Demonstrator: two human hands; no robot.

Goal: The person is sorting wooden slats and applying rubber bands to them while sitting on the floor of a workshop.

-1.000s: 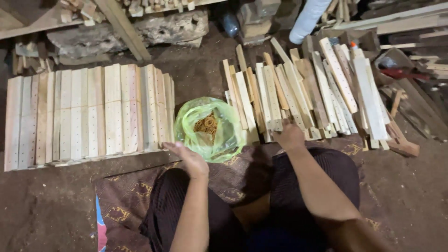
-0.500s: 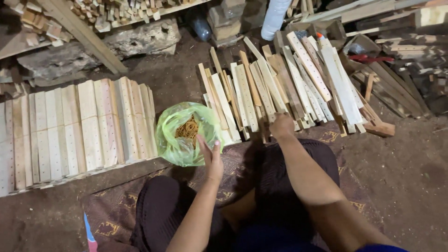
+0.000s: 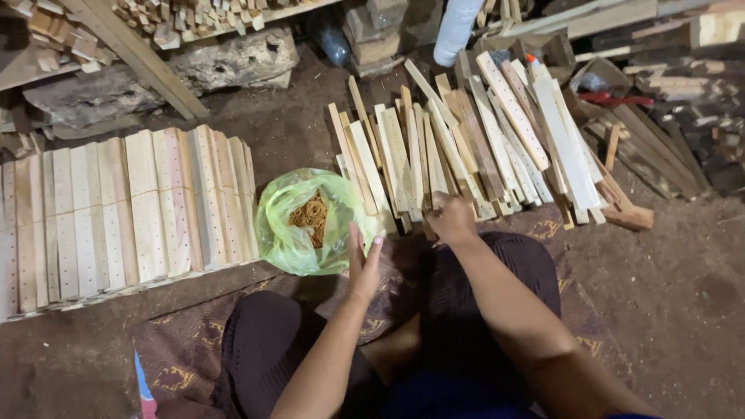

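I sit cross-legged on a patterned mat on a dirt floor. My left hand (image 3: 362,262) is held edge-on with straight fingers, empty, beside a green plastic bag (image 3: 289,240) full of tan rubber bands (image 3: 312,217). My right hand (image 3: 451,219) reaches forward with fingers curled over the near ends of a loose pile of thin wooden slats (image 3: 466,147). Whether it grips a slat is hidden by the back of the hand.
A neat row of pale perforated wooden slats (image 3: 124,209) lies to the left. Behind are rough logs (image 3: 186,70), a white pipe (image 3: 456,31), a slanted beam and scrap timber at the right (image 3: 660,132). The patterned mat (image 3: 186,349) lies under my legs.
My view has drifted left, so the piles sit further right. My left hand has moved toward the bag and turned edge-on. My right hand stays at the slat ends.
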